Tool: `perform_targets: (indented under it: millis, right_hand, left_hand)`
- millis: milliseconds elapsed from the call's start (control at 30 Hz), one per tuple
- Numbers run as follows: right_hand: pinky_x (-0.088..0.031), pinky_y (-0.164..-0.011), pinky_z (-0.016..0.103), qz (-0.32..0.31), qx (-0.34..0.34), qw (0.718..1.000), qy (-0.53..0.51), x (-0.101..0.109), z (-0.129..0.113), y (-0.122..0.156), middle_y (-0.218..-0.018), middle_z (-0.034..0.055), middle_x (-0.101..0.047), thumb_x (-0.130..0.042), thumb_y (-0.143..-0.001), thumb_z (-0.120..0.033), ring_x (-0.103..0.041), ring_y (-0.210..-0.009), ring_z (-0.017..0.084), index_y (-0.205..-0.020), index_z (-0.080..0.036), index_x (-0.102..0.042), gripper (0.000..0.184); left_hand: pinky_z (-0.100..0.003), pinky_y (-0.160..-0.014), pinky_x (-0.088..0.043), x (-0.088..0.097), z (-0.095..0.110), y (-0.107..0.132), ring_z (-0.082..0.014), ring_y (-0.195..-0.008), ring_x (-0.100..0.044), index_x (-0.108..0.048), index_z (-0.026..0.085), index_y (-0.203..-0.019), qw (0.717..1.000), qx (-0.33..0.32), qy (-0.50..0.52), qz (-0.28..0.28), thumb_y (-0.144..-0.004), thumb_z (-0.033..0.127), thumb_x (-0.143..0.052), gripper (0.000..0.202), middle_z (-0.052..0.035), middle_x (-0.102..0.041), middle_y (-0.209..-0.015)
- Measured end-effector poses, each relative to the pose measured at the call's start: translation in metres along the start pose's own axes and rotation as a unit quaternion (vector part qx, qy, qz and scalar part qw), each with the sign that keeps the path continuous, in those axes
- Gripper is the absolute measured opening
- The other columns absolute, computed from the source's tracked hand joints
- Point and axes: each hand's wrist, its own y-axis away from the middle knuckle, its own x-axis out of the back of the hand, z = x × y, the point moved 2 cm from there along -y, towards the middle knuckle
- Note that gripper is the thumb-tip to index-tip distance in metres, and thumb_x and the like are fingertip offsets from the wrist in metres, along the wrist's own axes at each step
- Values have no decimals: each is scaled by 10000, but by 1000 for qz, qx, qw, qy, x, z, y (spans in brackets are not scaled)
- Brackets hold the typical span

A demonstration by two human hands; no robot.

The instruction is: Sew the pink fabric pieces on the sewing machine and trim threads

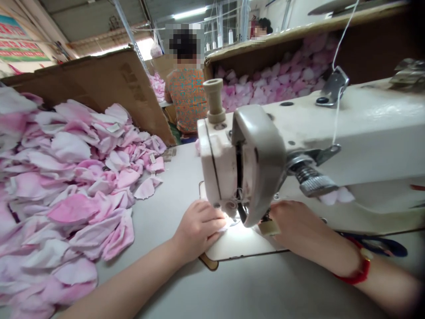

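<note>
A white sewing machine [219, 164] stands in front of me, its lamp lighting the bed plate [239, 248] under the needle area. On the left of the needle, my left hand [199, 226] is closed, fingers bent together on a small pale piece of fabric [228, 223]. Most of that piece is hidden by the fingers and the glare. My right hand [294, 221], with a red band on its wrist, reaches in at the right of the needle. Its fingertips are hidden behind the machine head, so what they touch does not show.
A big heap of pink and white fabric pieces [73, 177] covers the table's left side, against a cardboard panel [99, 84]. Dark blue-handled scissors [381, 246] lie by my right wrist. Behind the machine, a cardboard box [361, 57] holds more pieces. A person [187, 97] sits ahead.
</note>
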Motion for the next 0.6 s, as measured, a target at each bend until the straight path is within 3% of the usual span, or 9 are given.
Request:
perform_targets:
  millis: [133, 233, 367, 467, 600]
  right_hand:
    - [-271, -477, 269, 18, 6, 1000, 3, 0, 2, -1, -532, 21, -566, -402, -806, -318, -552, -529, 173, -520, -198, -475, 318]
    - [-268, -465, 269, 11, -1, 1000, 4, 0, 3, 1, -521, 20, -560, -403, -802, -331, -541, -508, 172, -512, -201, -465, 324]
    - [-255, -460, 271, 36, 11, 999, 7, -1, -3, 10, -536, 1, -567, -376, -812, -241, -526, -492, 152, -636, -211, -525, 232]
    - [-235, -453, 275, 21, 27, 999, 14, -6, -9, 14, -546, -7, -575, -338, -815, -180, -520, -487, 146, -657, -227, -537, 257]
    - [-273, -475, 271, -7, 4, 1000, 12, -10, -6, 9, -603, 2, -606, -354, -823, -220, -528, -505, 148, -715, -234, -568, 241]
  left_hand:
    - [-278, -723, -415, 3, 2, -1, -124, -746, -545, -585, 200, -864, 1000, 9, 5, -24, -866, 184, -373, 213, 18, -643, -831]
    - [-270, -721, -411, 6, 5, -4, -126, -766, -540, -582, 208, -884, 996, 15, -22, -82, -866, 169, -354, 232, 11, -631, -846]
    - [-245, -744, -408, 13, 9, -5, -117, -795, -525, -568, 187, -912, 987, -4, -20, -160, -862, 139, -345, 233, -4, -610, -883]
    - [-253, -772, -402, 11, 10, -2, -133, -836, -509, -556, 166, -931, 989, -22, -31, -141, -867, 146, -332, 233, -24, -595, -904]
    - [-297, -791, -396, -5, 6, 7, -161, -848, -493, -534, 143, -964, 989, -16, -71, -131, -866, 162, -353, 207, -45, -574, -903]
